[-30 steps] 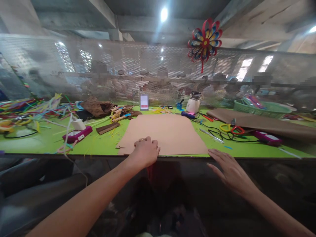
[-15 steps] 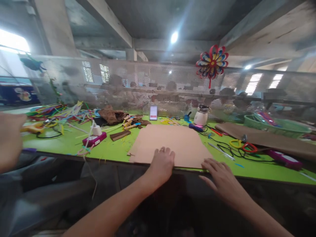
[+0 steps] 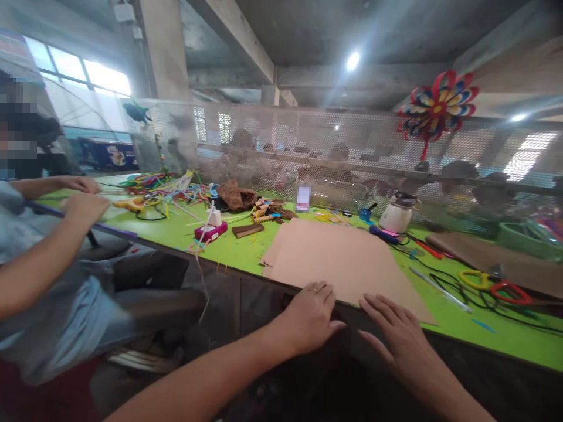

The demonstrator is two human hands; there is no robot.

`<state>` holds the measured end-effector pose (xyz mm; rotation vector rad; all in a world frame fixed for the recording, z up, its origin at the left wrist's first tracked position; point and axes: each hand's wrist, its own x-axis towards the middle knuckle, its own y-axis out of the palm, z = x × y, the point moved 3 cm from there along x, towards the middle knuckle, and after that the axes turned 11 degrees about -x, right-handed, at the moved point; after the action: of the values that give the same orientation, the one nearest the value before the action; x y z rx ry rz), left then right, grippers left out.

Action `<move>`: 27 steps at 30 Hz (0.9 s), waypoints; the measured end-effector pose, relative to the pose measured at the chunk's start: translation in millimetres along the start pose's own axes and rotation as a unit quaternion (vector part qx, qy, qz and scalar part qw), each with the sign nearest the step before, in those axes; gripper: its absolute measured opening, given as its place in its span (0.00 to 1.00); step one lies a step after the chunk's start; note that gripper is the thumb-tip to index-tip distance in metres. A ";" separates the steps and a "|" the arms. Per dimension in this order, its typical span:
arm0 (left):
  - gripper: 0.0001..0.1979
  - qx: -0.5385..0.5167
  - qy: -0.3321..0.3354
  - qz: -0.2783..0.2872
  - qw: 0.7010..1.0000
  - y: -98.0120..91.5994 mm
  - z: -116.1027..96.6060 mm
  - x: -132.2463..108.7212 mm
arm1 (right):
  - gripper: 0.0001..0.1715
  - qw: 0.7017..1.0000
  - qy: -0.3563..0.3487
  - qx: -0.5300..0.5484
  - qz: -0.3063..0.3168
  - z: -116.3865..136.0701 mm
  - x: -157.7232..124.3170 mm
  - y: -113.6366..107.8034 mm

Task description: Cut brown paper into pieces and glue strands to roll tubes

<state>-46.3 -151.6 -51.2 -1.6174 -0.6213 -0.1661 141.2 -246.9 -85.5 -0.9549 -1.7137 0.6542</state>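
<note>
This place looks like a craft workshop: above is a bare concrete ceiling with beams and a lamp. On the long green worktop there are a tan sheet, many coloured strips, scissors and a purple power strip. A flower-shaped ornament is at the perforated screen, and on the left a co-worker sits at the same worktop

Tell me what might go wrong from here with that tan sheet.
The tan sheet lies close to the front edge of the green table, with the left hand and right hand at its near side; a pull might drag it over the edge or crease it. The white jug stands near its far right corner, so a hard push could jostle it.
</note>
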 end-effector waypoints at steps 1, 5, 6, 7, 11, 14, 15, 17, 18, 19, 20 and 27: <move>0.27 -0.001 -0.010 -0.003 1.000 -5.4 4.9 -5.0 | 0.28 1.000 0.000 0.002 -0.004 -0.1 -0.3 0.4; 0.23 -0.014 -0.048 -0.007 0.999 -27.8 25.1 -28.1 | 0.27 1.000 0.006 0.012 -0.016 -0.7 -1.8 2.6; 0.22 -0.017 -0.055 -0.005 0.998 -32.3 28.9 -33.0 | 0.27 1.000 0.008 0.013 -0.019 -0.2 -2.0 3.1; 0.22 -0.017 -0.061 -0.003 0.998 -36.1 31.8 -36.7 | 0.27 1.000 0.012 0.012 -0.023 1.0 -2.0 3.5; 0.25 0.002 -0.050 -0.007 0.999 -41.8 32.4 -36.5 | 0.26 0.998 0.039 -0.010 -0.042 11.4 4.1 4.0; 0.26 0.014 -0.039 -0.014 0.999 -38.4 30.0 -24.8 | 0.26 0.998 0.045 -0.021 -0.043 18.4 15.7 6.2; 0.26 0.017 -0.042 -0.013 0.999 -36.4 30.5 -20.9 | 0.26 0.998 0.045 -0.021 -0.041 18.8 19.8 7.7; 0.26 0.023 -0.054 -0.006 0.998 -31.8 33.8 -15.3 | 0.25 0.998 0.049 -0.019 -0.038 16.2 26.1 11.9; 0.26 0.023 -0.059 -0.002 0.998 -29.6 36.1 -14.2 | 0.24 0.998 0.049 -0.018 -0.036 14.0 27.9 14.3; 0.26 0.022 -0.061 0.002 0.998 -27.6 38.4 -14.2 | 0.24 0.998 0.048 -0.018 -0.034 11.7 28.7 16.7; 0.27 0.021 -0.060 0.003 0.998 -26.0 40.3 -15.1 | 0.25 0.998 0.045 -0.019 -0.032 9.8 28.7 18.8; 0.28 0.010 -0.059 0.003 0.998 -27.4 43.0 -22.1 | 0.27 0.999 0.032 -0.017 -0.009 6.7 24.0 19.8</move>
<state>-88.7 -116.4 -44.1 -1.6173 -0.7067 -0.0606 136.7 -215.9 -91.1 -0.9730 -1.6788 0.5781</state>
